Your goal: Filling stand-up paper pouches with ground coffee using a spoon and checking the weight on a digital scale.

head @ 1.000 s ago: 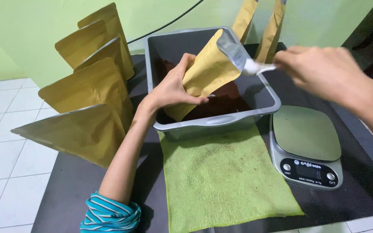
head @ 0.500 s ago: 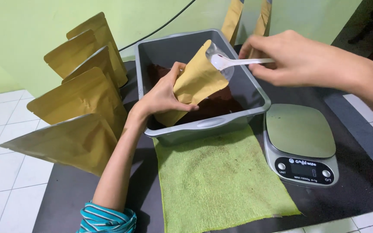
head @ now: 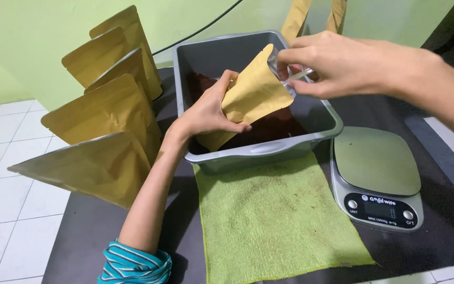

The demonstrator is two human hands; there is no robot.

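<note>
The left hand [head: 211,113] grips a kraft-paper pouch [head: 248,100] by its lower body, fingers curled around the near face and the thumb pressed across its underside; the grip is closed on the pouch. The pouch is held above the grey tub [head: 311,137], over the dark brown powder [head: 269,129] that covers the tub floor. Its long axis runs diagonally: the closed bottom points near and left toward the tub's near wall, and the open mouth points far and right, tilted upward. The right hand [head: 337,66] is at that mouth, directly right of the pouch's top edge and touching or just beside it. Its fingers are pinched shut on the handle of a pale scoop [head: 295,76]; the scoop's bowl is hidden behind the pouch edge and the fingers, so its fill state cannot be told. The right hand is therefore the nearer hand to the pouch opening, while the left hand supports from below. The left forearm rises steeply from the near edge, wrist bent toward the tub; the right forearm enters from the right, roughly level, palm turned down. A green cloth [head: 274,221] lies near the tub, a digital scale [head: 377,176] sits right of it, and filled pouches [head: 101,121] stand at the left.
</note>
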